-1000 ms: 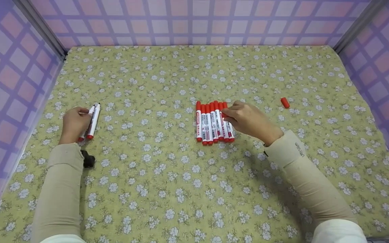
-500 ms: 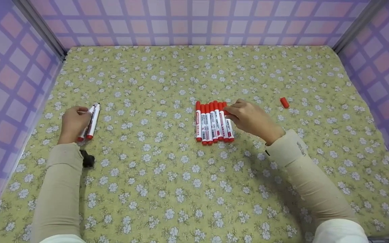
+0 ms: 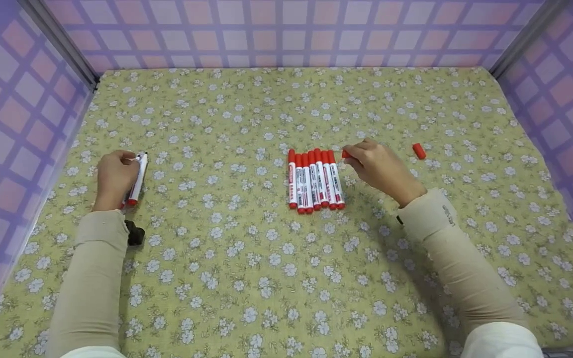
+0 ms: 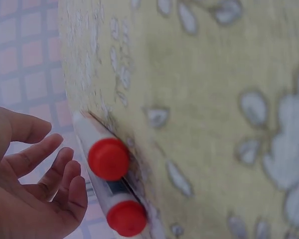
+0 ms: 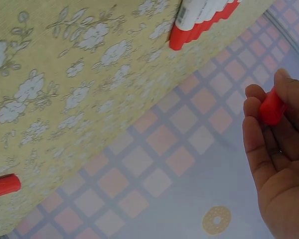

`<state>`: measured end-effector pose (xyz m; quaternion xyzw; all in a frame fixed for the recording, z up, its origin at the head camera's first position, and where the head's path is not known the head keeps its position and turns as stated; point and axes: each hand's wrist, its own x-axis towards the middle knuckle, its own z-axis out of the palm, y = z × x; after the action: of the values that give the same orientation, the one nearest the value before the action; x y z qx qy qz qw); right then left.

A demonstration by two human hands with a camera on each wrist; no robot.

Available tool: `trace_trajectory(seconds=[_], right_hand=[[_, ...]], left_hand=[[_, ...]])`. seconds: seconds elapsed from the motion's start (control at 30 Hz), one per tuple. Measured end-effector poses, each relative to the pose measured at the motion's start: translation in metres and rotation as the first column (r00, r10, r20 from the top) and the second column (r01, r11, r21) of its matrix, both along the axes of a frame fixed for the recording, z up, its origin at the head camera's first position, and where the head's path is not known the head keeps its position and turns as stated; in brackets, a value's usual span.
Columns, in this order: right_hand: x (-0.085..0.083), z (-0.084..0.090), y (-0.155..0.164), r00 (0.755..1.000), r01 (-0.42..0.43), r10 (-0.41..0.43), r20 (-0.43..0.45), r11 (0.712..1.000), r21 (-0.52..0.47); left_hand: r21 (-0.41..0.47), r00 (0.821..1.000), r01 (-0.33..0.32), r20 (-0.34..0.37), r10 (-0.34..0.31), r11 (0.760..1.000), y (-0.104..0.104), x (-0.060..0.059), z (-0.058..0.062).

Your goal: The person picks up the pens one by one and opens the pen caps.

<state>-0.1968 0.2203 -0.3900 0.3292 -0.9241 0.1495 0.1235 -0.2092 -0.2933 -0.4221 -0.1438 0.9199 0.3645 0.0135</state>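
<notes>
In the head view my right hand [image 3: 378, 168] pinches a red marker cap [image 5: 272, 107] between thumb and fingertips, raised just right of the row of markers. That row of capped red-and-white markers [image 3: 316, 181] lies side by side at the middle of the table. Over at the left, my left hand [image 3: 117, 176] is above two uncapped white markers [image 3: 139, 180] with red bottom ends [image 4: 108, 159], partly covering them. The left wrist view shows its fingers loosely bent beside the markers, apart from them and with nothing between them.
Another red cap [image 3: 419, 151] lies alone on the right side of the flowered tablecloth [image 3: 266, 278]. Checked panels [image 3: 286, 32] wall the table at the back and both sides. A black device [image 3: 135, 233] sits at the left wrist.
My right hand has lifted away from the row, up and to the right, with the cap in its fingers. The left hand has shifted slightly right and away from me, its fingers off the markers.
</notes>
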Motion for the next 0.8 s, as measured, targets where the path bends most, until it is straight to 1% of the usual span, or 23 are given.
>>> trace_trajectory(seconds=[0.1,0.23,0.4,0.47,0.6,0.7,0.8], right_hand=[[-0.003,-0.003,0.006,0.999,0.04,-0.041,-0.003,0.999,-0.017],[-0.005,-0.006,0.013,0.995,0.104,-0.104,0.003,0.993,-0.046],[-0.009,-0.009,0.022,0.981,0.195,-0.194,0.017,0.978,-0.074],[-0.011,-0.01,0.026,0.974,0.227,-0.225,0.036,0.97,-0.086],[-0.015,-0.012,0.034,0.963,0.27,-0.265,0.055,0.955,-0.119],[-0.017,-0.016,0.04,0.958,0.286,-0.285,0.024,0.949,-0.135],[-0.018,-0.018,0.048,0.951,0.304,-0.308,-0.007,0.942,-0.14]], left_hand=[[0.004,0.999,0.034,-0.02,-0.034,0.999,0.007,0.0,0.001],[0.002,0.994,0.102,-0.032,-0.101,0.995,0.02,0.001,0.004],[0.003,0.98,0.196,-0.046,-0.195,0.981,0.04,0.002,0.007],[0.005,0.973,0.227,-0.048,-0.226,0.974,0.049,0.002,0.007],[0.008,0.963,0.263,-0.059,-0.262,0.965,0.068,0.002,0.006],[0.054,0.958,0.285,-0.039,-0.283,0.957,0.084,0.003,0.006],[0.102,0.948,0.315,0.004,-0.317,0.944,0.098,0.004,0.006]])
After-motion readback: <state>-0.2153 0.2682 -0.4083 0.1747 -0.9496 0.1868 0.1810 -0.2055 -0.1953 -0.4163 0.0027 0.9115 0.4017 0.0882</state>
